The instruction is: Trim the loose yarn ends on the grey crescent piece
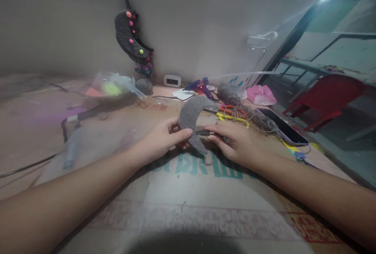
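A crescent moon shape (189,115) wrapped in grey yarn stands tilted over the cardboard. My left hand (164,138) is closed on its outer edge, the thumb lying across the front. Between the fingertips of my right hand (230,138) is a slim, dark pointed tool (202,132), whose tip touches or nearly touches the crescent's inner edge; its exact kind is unclear. A loose yarn end (209,161) curls below the crescent's lower point. Just beyond my right hand lie scissors with yellow handles (235,119) and a red-handled tool (233,109).
At the back are a blue glue gun (199,85), a small digital clock (172,80), grey yarn (230,94) and a bowl (110,97) of colourful pieces. A phone (282,127) lies right. A decorated dark crescent (127,36) hangs on the wall. A glue stick (71,148) lies left.
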`<state>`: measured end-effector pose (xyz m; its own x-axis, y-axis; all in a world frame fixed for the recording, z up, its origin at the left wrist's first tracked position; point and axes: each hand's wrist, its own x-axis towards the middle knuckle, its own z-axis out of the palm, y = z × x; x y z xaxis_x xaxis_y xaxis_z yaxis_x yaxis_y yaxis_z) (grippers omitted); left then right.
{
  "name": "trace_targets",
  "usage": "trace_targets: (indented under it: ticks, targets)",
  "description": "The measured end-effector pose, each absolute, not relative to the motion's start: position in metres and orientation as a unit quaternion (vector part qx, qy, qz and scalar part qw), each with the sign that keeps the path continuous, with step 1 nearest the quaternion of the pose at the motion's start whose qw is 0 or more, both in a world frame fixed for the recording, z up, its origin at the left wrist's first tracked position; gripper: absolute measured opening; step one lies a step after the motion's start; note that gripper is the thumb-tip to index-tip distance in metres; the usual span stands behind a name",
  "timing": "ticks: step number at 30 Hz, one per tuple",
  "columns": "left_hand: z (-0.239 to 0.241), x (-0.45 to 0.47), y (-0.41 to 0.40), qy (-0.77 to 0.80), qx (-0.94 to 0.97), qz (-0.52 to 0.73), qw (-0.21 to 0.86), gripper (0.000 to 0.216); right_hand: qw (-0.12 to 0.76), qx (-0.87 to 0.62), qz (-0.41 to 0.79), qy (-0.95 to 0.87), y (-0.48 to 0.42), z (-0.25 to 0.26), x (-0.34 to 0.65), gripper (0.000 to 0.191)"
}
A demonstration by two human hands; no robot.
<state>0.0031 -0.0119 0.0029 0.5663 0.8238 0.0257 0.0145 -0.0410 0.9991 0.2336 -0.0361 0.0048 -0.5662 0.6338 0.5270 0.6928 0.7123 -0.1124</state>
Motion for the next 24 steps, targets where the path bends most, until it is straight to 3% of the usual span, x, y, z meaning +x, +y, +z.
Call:
trace_targets:
  ticks: [13, 24]
  targets:
    - [0.0031, 0.0034, -0.0119, 0.326, 0.635, 0.33, 0.618, 0.022, 0.274, -0.358, -0.067, -0.89, -0.0341, 0.0031, 0.2343, 0.025]
    - [0.003, 0.004, -0.0115, 0.332, 0.632, 0.331, 0.617, 0.022, 0.28, -0.389, -0.01, -0.877, -0.0373, 0.0087, 0.2322, 0.026]
